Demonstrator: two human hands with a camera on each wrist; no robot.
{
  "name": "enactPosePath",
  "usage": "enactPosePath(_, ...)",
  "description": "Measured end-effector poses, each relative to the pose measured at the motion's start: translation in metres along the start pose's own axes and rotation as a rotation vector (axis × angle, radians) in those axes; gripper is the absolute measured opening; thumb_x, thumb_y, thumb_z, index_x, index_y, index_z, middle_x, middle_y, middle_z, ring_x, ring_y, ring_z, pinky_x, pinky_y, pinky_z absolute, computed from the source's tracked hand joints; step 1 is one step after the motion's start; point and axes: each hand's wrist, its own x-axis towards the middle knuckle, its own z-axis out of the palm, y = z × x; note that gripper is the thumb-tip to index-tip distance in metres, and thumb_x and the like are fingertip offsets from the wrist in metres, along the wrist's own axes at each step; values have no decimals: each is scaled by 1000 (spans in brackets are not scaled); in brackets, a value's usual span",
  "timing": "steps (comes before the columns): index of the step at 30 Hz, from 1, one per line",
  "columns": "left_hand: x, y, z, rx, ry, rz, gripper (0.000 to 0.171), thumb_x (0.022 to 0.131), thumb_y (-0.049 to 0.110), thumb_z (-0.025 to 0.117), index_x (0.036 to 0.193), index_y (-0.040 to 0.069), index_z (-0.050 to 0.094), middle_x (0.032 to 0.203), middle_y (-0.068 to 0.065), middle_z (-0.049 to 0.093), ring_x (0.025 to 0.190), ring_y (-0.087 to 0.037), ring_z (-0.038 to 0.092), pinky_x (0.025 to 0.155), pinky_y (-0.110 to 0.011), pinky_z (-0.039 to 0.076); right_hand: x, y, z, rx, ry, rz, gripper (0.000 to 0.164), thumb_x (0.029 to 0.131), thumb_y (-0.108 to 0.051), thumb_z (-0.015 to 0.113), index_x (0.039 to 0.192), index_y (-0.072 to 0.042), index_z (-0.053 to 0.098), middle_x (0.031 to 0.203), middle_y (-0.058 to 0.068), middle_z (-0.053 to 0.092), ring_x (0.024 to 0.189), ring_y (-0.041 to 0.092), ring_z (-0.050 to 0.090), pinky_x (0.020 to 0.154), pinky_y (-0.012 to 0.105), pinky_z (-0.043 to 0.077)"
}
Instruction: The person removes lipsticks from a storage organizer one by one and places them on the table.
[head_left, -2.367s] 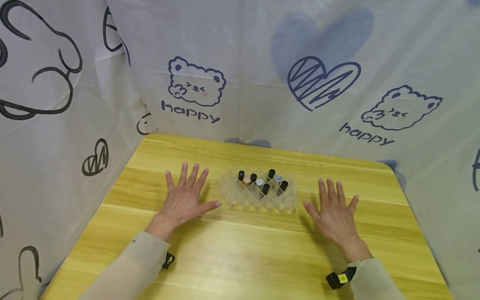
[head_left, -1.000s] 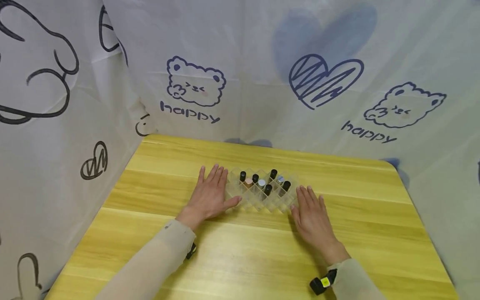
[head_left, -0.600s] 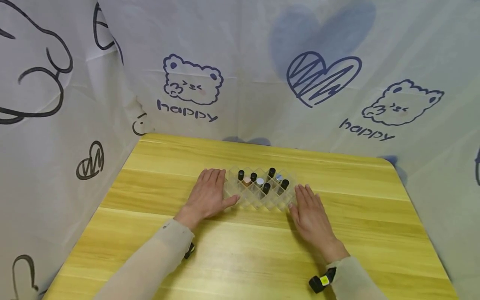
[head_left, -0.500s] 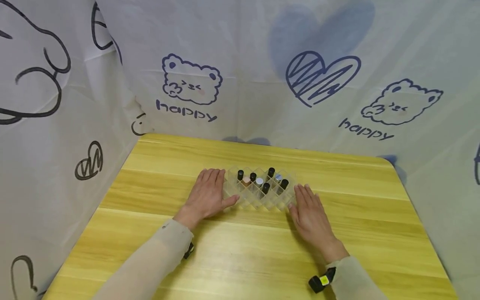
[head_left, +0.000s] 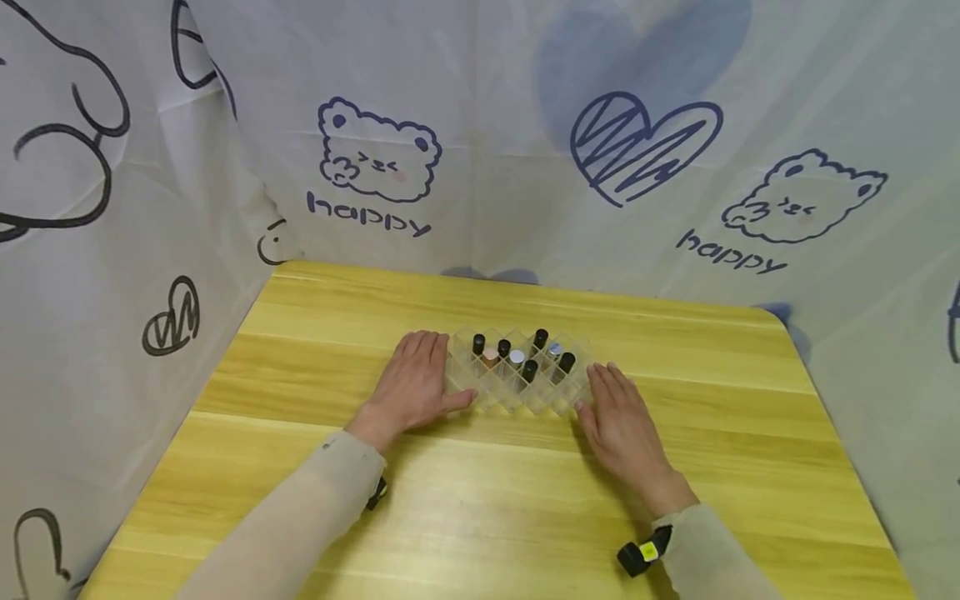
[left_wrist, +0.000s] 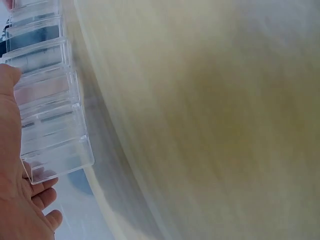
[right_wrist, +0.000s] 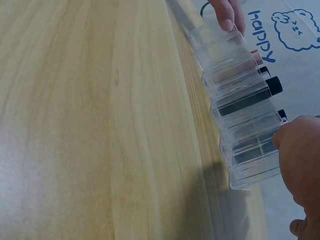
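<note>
A clear acrylic organizer with diamond-shaped slots (head_left: 512, 403) is between my two hands in the head view. Several small capped tubes or bottles stand in it: black caps (head_left: 567, 362), a pinkish one (head_left: 490, 357) and silvery ones (head_left: 517, 358). My left hand (head_left: 411, 381) grips its left end, thumb along the near face; in the left wrist view the fingers (left_wrist: 45, 199) come round behind that end. On the right end my right hand (head_left: 628, 427) holds it likewise, its thumb (right_wrist: 286, 137) against the near face in the right wrist view.
The yellow wood-grain table (head_left: 465, 517) reaches back to a white cloth backdrop (head_left: 502, 200) with bear and heart drawings. Another cloth side (head_left: 67, 358) borders the left. A black wrist strap (head_left: 643, 552) sits at my right cuff.
My hands were spread apart on either side of the organizer; the left came right and the right came left to take hold of its ends. Over the last half second they have barely moved.
</note>
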Motion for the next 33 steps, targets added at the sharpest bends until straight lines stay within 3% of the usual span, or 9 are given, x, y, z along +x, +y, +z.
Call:
enactPosePath(4, 1, -1, 0, -40, -1, -10, 105, 96, 78, 52, 157, -7, 40, 153, -24, 51, 145, -40, 44, 130, -52, 25, 1, -1, 1, 6, 8, -1, 60, 109, -23, 56, 154, 13, 41, 158, 33, 46, 151, 49, 37, 124, 63, 32)
enactPosePath(10, -1, -1, 2, -129, 27, -43, 77, 111, 57, 39, 159, -3, 38, 157, -22, 48, 149, -39, 41, 131, -57, 18, 1, -2, 1, 9, 22, -4, 59, 108, -22, 58, 153, 14, 43, 156, 34, 47, 150, 51, 40, 123, 63, 33)
enactPosePath(18, -3, 2, 2, -105, 37, -59, 70, 114, 50, 34, 159, -4, 38, 160, -22, 46, 152, -38, 37, 132, -58, 16, -1, -2, 1, 19, 0, 18, 59, 110, -23, 56, 154, 13, 42, 158, 33, 46, 151, 49, 38, 125, 61, 31)
enactPosePath(21, -3, 3, 1, -100, 42, -54, 70, 115, 49, 34, 158, -5, 39, 159, -23, 47, 152, -38, 38, 132, -56, 17, -1, -1, -1, 17, 67, 20, 53, 107, -22, 59, 147, 12, 52, 149, 31, 56, 142, 48, 48, 121, 60, 37)
enactPosePath(25, -4, 3, 1, -97, 55, -46, 69, 114, 48, 35, 157, -6, 40, 157, -24, 48, 151, -40, 40, 132, -55, 18, 1, 7, -4, -20, 251, -28, 36, 101, -19, 68, 122, 10, 68, 119, 29, 69, 113, 48, 62, 101, 60, 51)
enactPosePath(28, -5, 3, 3, -97, 61, -45, 69, 114, 48, 36, 157, -6, 40, 157, -24, 48, 150, -40, 40, 132, -55, 19, 2, 15, -6, -59, 352, -86, 26, 97, -17, 72, 106, 8, 69, 101, 27, 69, 94, 48, 62, 84, 59, 53)
enactPosePath(33, -4, 3, 6, -115, 81, -48, 68, 114, 48, 36, 157, -4, 40, 156, -23, 49, 149, -40, 41, 132, -55, 18, 6, 28, -10, -123, 412, -159, 20, 97, -14, 70, 98, 6, 66, 91, 25, 66, 83, 46, 61, 70, 57, 52)
